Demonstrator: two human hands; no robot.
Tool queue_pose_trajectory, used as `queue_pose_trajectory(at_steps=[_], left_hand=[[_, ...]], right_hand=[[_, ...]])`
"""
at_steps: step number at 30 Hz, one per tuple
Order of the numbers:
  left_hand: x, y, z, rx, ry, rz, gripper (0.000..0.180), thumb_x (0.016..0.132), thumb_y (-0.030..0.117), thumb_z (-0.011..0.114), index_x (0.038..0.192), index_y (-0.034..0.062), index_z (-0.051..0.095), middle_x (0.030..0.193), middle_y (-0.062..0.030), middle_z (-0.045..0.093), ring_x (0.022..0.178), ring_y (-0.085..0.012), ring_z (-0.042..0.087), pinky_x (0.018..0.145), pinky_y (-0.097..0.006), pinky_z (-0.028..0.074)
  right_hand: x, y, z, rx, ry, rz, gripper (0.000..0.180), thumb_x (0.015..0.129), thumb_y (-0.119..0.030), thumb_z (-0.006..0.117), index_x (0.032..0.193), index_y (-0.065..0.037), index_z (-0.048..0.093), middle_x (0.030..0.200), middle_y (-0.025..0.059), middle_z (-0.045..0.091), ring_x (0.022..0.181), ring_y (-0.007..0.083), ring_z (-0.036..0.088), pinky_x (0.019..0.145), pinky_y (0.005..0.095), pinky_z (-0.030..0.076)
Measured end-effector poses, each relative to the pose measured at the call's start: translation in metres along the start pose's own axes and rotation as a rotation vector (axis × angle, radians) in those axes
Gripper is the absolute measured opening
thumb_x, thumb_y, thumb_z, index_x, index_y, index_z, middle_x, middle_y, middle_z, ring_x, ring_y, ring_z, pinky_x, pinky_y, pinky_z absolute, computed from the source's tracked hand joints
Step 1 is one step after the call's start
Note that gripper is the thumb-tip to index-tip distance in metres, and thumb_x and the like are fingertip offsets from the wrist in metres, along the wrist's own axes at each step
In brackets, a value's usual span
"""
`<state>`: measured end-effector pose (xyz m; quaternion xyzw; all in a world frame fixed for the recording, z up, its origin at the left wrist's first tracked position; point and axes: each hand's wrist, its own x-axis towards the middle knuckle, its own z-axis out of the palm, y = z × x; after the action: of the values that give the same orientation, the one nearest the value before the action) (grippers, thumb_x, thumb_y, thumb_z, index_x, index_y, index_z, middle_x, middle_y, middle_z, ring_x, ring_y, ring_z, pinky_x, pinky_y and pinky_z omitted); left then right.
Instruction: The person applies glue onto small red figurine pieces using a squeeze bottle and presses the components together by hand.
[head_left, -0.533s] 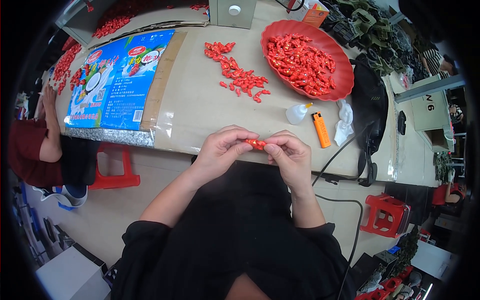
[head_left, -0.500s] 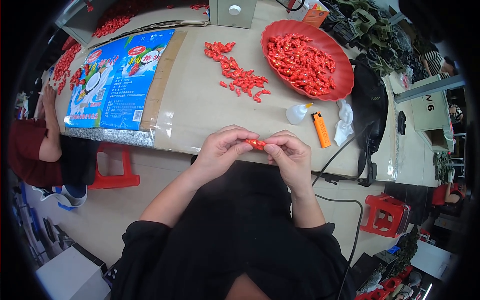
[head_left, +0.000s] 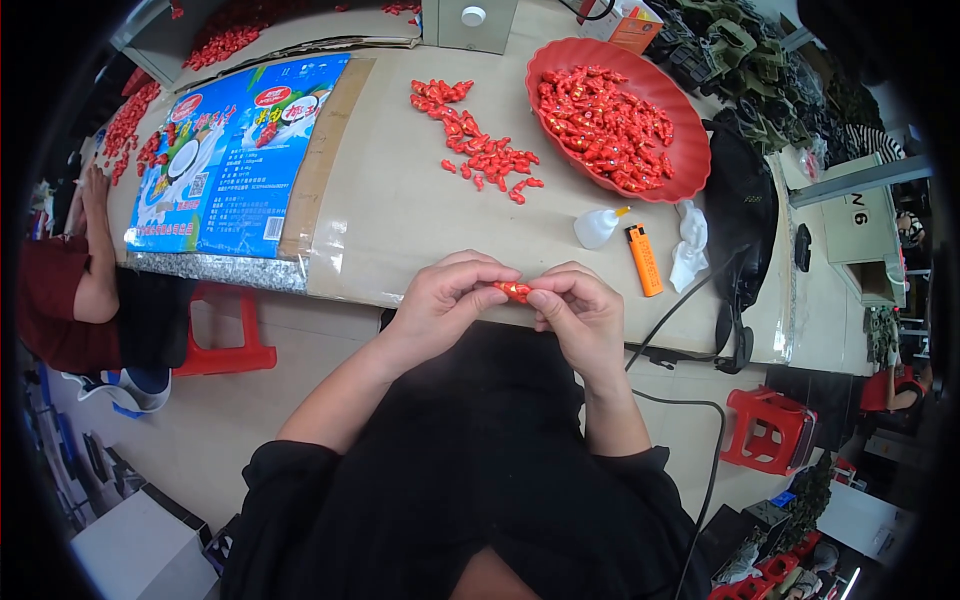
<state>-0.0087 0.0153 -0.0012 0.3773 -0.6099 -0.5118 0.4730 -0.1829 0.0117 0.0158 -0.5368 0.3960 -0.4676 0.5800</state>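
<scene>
Both hands met at the near edge of the table, just above the person's lap. The left hand and the right hand each pinched one end of a single small red piece, thumbs and forefingers closed narrow on it and the other fingers curled in. The piece hung over the table's edge, touching only the fingertips.

At about twelve o'clock from the hands lay a loose scatter of red pieces, too many and too small to count surely. At one o'clock sat one red oval bowl, heaped with the same pieces. Between the bowl and the hands, at two o'clock, stood three small things close together: one white squeeze bottle, one orange lighter and one crumpled white tissue. Nothing lay directly between the hands and the scatter.

One flattened blue printed bag lay on a cardboard sheet at ten o'clock. One grey box stood at the far edge, at twelve o'clock. A black cable ran off the table at three o'clock.

Another person's arm rested at the table's end at nine o'clock. Two red stools showed: one at nine o'clock, one at four o'clock.
</scene>
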Motion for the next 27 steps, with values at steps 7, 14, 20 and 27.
queue_pose_trajectory(at_steps=[7,14,20,27], left_hand=[[0.001,0.002,0.001,0.055,0.030,0.039,0.018,0.077,-0.002,0.056,0.094,0.0005,0.061,0.084,-0.0075,0.058,0.077,-0.0143,0.055,0.066,-0.023,0.044],[0.003,-0.001,0.003,0.071,0.070,0.024,0.017,0.076,-0.003,0.056,0.093,-0.0003,0.061,0.083,-0.0086,0.058,0.076,-0.0152,0.056,0.065,-0.024,0.044],[0.004,-0.002,0.003,0.078,0.064,0.008,0.017,0.076,-0.003,0.056,0.092,-0.0006,0.061,0.084,-0.0091,0.059,0.077,-0.0154,0.057,0.066,-0.024,0.045],[0.005,0.000,0.006,0.065,0.085,-0.028,0.017,0.078,-0.001,0.055,0.094,-0.0007,0.060,0.085,-0.0078,0.059,0.076,-0.0133,0.056,0.067,-0.023,0.045]], right_hand=[[0.005,0.000,-0.001,0.004,-0.016,0.080,0.006,0.078,0.001,0.058,0.081,0.005,0.059,0.078,0.0061,0.053,0.058,0.0076,0.052,0.049,0.0180,0.043],[0.008,0.007,-0.003,0.086,-0.041,0.136,0.004,0.079,0.000,0.058,0.081,0.003,0.057,0.077,0.0048,0.054,0.059,0.0067,0.052,0.051,0.0179,0.043],[0.008,0.010,-0.004,0.115,-0.062,0.144,0.004,0.079,-0.001,0.057,0.082,0.002,0.057,0.076,0.0039,0.055,0.059,0.0059,0.051,0.052,0.0176,0.043],[0.011,0.013,-0.005,0.170,-0.056,0.133,0.006,0.080,-0.002,0.057,0.083,0.003,0.056,0.075,0.0045,0.057,0.059,0.0064,0.053,0.053,0.0178,0.044]])
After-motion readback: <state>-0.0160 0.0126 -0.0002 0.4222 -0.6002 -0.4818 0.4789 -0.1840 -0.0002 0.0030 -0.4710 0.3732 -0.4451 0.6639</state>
